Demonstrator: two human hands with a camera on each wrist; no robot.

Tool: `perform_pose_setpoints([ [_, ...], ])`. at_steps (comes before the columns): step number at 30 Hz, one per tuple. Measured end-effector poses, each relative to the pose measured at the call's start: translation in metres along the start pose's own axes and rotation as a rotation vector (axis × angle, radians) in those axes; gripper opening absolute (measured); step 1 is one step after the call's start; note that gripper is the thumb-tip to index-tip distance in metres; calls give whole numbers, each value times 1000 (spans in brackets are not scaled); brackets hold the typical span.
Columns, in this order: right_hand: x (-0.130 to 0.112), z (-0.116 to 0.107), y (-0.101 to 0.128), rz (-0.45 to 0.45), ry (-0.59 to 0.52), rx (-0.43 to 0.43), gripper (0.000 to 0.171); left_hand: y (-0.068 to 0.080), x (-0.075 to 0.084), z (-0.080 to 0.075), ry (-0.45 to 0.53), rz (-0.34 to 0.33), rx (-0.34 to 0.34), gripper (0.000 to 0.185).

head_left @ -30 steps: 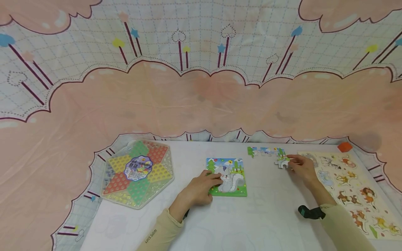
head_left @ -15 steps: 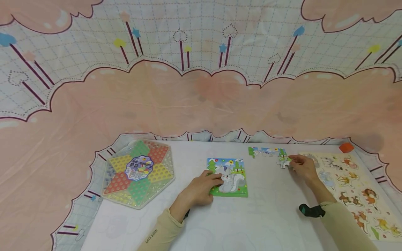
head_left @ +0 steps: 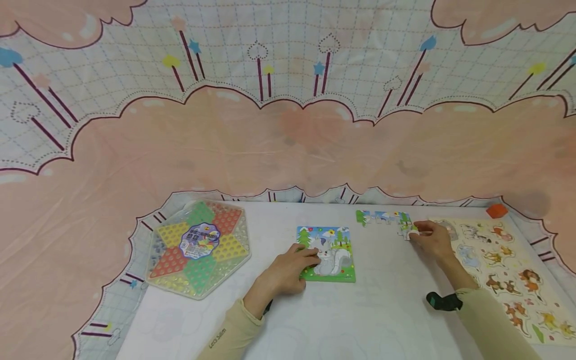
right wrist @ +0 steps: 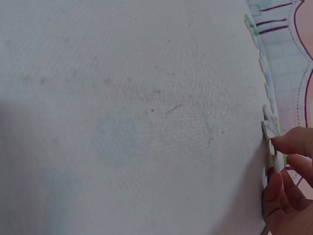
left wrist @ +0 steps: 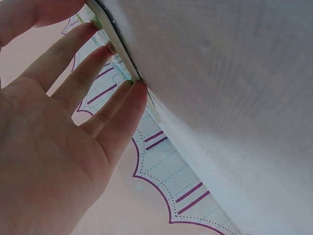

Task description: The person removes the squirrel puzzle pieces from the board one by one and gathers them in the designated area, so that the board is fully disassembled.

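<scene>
A small squirrel jigsaw board (head_left: 332, 247) lies mid-table. My left hand (head_left: 288, 270) rests on its left edge with straight fingers (left wrist: 110, 100) touching the board's rim (left wrist: 117, 46). To the right lies a short row of joined puzzle pieces (head_left: 382, 217). At the row's right end my right hand (head_left: 429, 239) pinches a loose puzzle piece (head_left: 407, 232) against the table; the right wrist view shows the fingertips (right wrist: 291, 142) on that piece's edge (right wrist: 269, 142).
A hexagonal Chinese checkers box (head_left: 198, 247) sits at the left. A wooden animal puzzle board (head_left: 504, 270) lies along the right edge, with an orange block (head_left: 496, 210) at its far corner. A pink cloud-patterned cloth (head_left: 288, 140) hangs behind the white table (head_left: 342, 315).
My right hand has slid the loose piece slightly up toward the row's right end. The left hand has stayed on the squirrel board.
</scene>
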State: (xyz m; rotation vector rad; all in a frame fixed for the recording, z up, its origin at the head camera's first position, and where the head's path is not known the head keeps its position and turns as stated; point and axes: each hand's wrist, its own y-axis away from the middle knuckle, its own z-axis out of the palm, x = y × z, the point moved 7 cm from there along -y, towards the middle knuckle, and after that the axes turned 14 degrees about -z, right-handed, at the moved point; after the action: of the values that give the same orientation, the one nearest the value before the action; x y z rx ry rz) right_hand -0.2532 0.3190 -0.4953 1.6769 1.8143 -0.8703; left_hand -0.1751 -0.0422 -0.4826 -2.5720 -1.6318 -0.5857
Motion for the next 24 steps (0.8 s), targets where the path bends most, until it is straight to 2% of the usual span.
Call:
perform_pose_setpoints([
  [24,-3,1,-2,-94,78,43,39,0,0,1,-24,11,12,59],
])
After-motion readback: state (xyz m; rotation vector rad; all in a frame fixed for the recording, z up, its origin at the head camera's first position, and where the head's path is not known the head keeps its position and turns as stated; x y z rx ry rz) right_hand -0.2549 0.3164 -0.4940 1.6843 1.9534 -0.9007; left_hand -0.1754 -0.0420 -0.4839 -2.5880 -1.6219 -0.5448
